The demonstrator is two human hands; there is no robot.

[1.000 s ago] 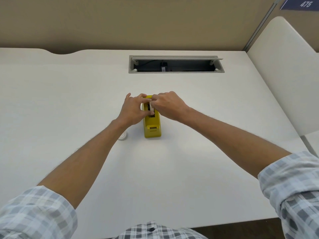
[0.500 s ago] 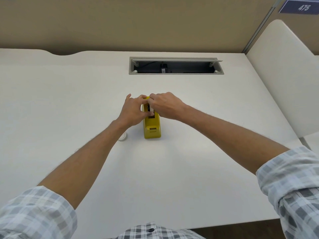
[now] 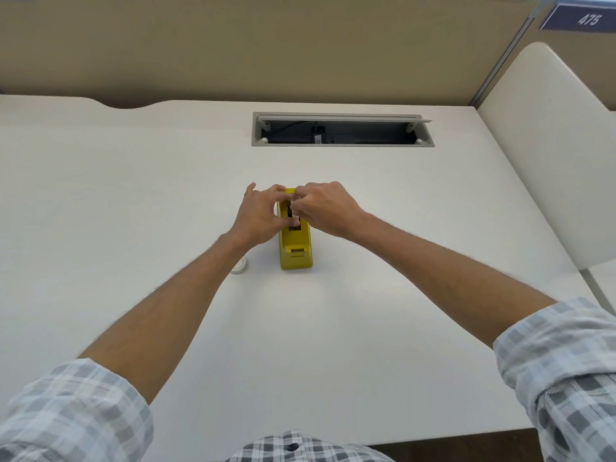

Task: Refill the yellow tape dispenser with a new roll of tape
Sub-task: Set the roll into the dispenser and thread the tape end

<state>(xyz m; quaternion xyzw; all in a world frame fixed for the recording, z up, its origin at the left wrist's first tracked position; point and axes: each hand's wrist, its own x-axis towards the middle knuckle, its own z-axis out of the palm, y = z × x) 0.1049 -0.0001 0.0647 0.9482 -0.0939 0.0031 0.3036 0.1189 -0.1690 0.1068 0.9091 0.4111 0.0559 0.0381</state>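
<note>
Since the earlier frames, we are barely shifting: both hands are staying over the yellow tape dispenser (image 3: 295, 243) at frame centre. Our left hand (image 3: 258, 215) and right hand (image 3: 321, 208) are pinching something small, partly hidden, at its far end; its long axis is running toward us.

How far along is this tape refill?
Midway, it seems. Done: a small white ring, possibly the spent core, lies on the desk. In hand: the left hand and right hand work at the roll slot of the yellow dispenser. Left: seating the roll and threading tape; fingers hide both.
</note>
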